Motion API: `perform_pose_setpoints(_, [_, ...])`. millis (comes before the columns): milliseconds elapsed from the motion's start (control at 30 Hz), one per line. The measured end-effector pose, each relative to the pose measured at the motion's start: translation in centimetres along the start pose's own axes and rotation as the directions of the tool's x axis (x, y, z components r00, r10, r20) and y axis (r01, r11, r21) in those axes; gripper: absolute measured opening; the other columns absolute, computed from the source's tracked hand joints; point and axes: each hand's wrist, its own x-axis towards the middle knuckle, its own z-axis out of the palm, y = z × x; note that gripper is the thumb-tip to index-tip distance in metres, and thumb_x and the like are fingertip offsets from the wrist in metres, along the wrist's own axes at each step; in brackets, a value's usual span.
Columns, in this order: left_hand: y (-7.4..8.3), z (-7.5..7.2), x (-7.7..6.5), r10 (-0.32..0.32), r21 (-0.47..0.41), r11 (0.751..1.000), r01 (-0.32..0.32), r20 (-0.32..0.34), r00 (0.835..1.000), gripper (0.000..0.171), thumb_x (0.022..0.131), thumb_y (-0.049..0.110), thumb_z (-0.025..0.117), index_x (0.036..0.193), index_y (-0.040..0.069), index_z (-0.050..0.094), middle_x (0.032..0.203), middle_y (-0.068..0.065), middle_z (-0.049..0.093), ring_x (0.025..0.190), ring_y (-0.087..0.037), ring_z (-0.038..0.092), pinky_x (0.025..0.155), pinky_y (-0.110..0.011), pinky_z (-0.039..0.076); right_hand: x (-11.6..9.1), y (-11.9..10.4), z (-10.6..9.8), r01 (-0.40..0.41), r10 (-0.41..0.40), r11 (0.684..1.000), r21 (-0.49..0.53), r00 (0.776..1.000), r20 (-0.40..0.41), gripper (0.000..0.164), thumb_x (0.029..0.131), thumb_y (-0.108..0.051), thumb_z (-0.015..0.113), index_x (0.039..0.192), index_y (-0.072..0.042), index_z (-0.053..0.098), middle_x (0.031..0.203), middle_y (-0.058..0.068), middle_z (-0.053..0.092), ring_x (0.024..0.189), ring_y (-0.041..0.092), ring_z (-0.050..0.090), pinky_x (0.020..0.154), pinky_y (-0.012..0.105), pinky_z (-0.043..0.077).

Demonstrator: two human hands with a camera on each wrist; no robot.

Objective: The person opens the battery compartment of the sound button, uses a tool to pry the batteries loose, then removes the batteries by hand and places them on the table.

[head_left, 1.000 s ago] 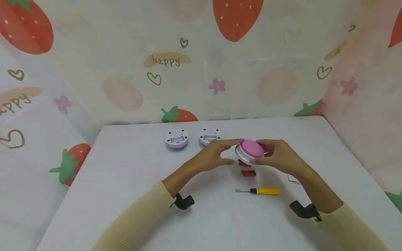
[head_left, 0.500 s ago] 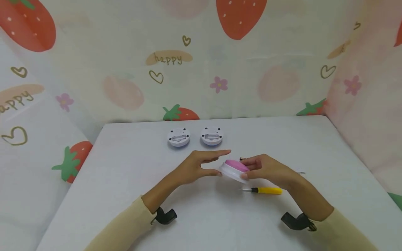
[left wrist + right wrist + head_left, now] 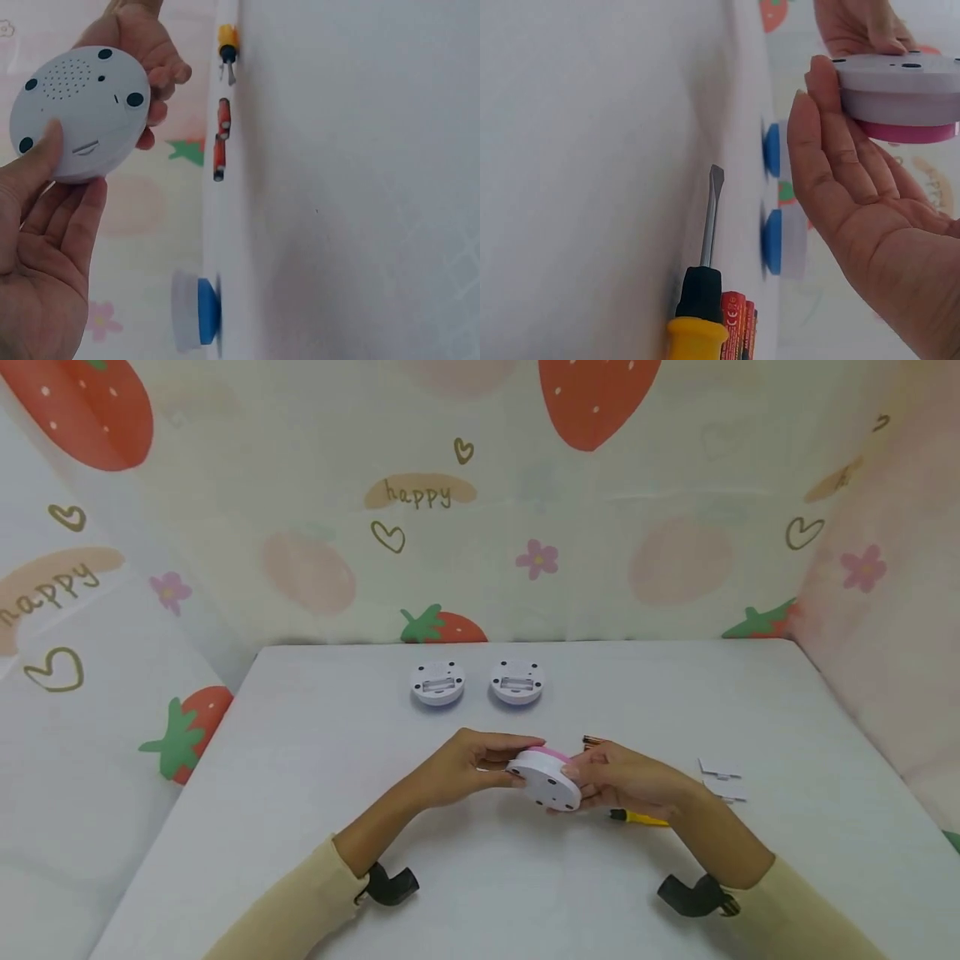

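Both hands hold a round white push-button buzzer point(image 3: 551, 783) with a pink top, above the table. Its underside, tilted toward the head camera, has dark round feet. Speaker holes and a closed battery cover show on that buzzer point(image 3: 82, 120) in the left wrist view. My left hand point(image 3: 453, 768) grips the left side, thumb on the underside and fingers around the pink side. On the right rim, my right hand point(image 3: 637, 779) pinches between thumb and fingers. Below the right hand lies a yellow-handled screwdriver point(image 3: 647, 819), partly hidden, its flat blade pointing left.
Two more buzzers point(image 3: 438, 685) stand upside down at the back with open battery bays; blue tops point(image 3: 772, 241) show in the right wrist view. Red batteries point(image 3: 223, 120) lie behind the right hand. Two small white covers point(image 3: 722, 768) lie to its right. Patterned cloth point(image 3: 480, 527) walls the table.
The buzzer has come nearer and to the left, and flipped from pink top up to underside showing. The left hand, apart from it half a second ago, now grips it.
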Motion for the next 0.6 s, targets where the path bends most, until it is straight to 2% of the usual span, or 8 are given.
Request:
perform_pose_setpoints(67, [-0.1,0.0,-0.2,-0.026,-0.030,0.999,0.026,-0.017,1.000,0.054,0.088,-0.003,0.075,0.140,0.002,0.059,0.138,-0.009,0.063,0.122,-0.018,0.064,0.099,-0.033,0.053,0.2,0.0,0.2,-0.015,0.015,1.000,-0.026,1.000,-0.021,0.041,0.104,-0.020,0.061,0.129,0.012,0.058,0.128,0.022,0.065,0.111,0.037,0.068,0.099,0.046,0.054])
perform_pose_setpoints(167, [-0.1,-0.1,-0.4,-0.066,-0.038,0.997,0.064,-0.052,0.996,0.053,0.088,-0.002,0.076,0.139,0.004,0.062,0.134,-0.009,0.066,0.120,-0.019,0.065,0.097,-0.033,0.055,0.5,0.1,0.3,-0.019,0.015,0.996,-0.088,0.999,-0.043,0.047,0.106,-0.026,0.057,0.135,0.011,0.054,0.128,0.021,0.065,0.113,0.035,0.068,0.098,0.044,0.055])
perform_pose_setpoints(300, [-0.1,-0.2,-0.6,-0.135,-0.042,0.990,0.131,-0.107,0.985,0.050,0.087,0.001,0.078,0.136,0.006,0.065,0.128,-0.007,0.069,0.115,-0.019,0.068,0.093,-0.033,0.057,0.7,0.0,0.7,-0.025,-0.001,0.980,-0.199,0.992,-0.129,0.051,0.106,-0.033,0.055,0.140,0.005,0.054,0.129,0.019,0.065,0.113,0.032,0.067,0.098,0.041,0.055])
perform_pose_setpoints(433, [-0.3,-0.3,-0.7,-0.199,-0.079,0.979,0.190,-0.134,0.971,0.048,0.089,0.003,0.077,0.135,0.003,0.064,0.129,-0.012,0.068,0.112,-0.022,0.070,0.091,-0.033,0.058,1.0,-0.1,1.3,-0.040,-0.027,0.949,-0.312,0.978,-0.208,0.055,0.102,-0.036,0.063,0.141,0.001,0.056,0.129,0.014,0.065,0.109,0.027,0.068,0.097,0.037,0.056])
perform_pose_setpoints(600, [-0.4,-0.4,-0.7,-0.273,-0.128,0.958,0.255,-0.145,0.951,0.051,0.089,0.003,0.076,0.138,0.004,0.061,0.125,-0.015,0.069,0.108,-0.025,0.071,0.091,-0.034,0.058,1.6,0.2,1.9,-0.030,-0.088,0.924,-0.382,0.954,-0.287,0.058,0.092,-0.027,0.077,0.141,-0.002,0.057,0.125,0.011,0.070,0.108,0.024,0.068,0.091,0.036,0.059])
